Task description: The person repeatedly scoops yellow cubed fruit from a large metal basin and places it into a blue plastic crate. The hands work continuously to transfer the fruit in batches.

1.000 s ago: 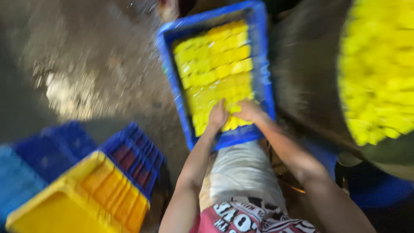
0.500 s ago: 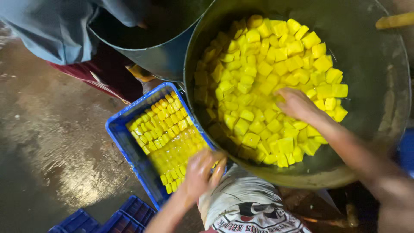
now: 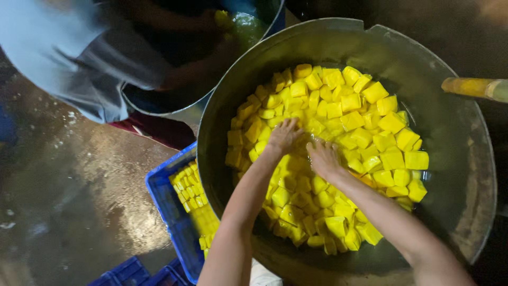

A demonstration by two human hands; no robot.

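I've got both hands down in the big metal basin [image 3: 450, 175], among the yellow cubes [image 3: 370, 132]. Left hand [image 3: 284, 135] and right hand [image 3: 324, 159] press into the pile, fingertips buried, so I can't tell what they grip. The blue crate [image 3: 169, 206] sits half hidden under the rim; a co-worker's sleeve [image 3: 79, 69] blurs top left.

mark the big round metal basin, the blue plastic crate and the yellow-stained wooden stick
big round metal basin [image 3: 465, 159], head view, bare right inner wall
blue plastic crate [image 3: 165, 204], head view, left rim
yellow-stained wooden stick [image 3: 471, 87], head view, mid-shaft
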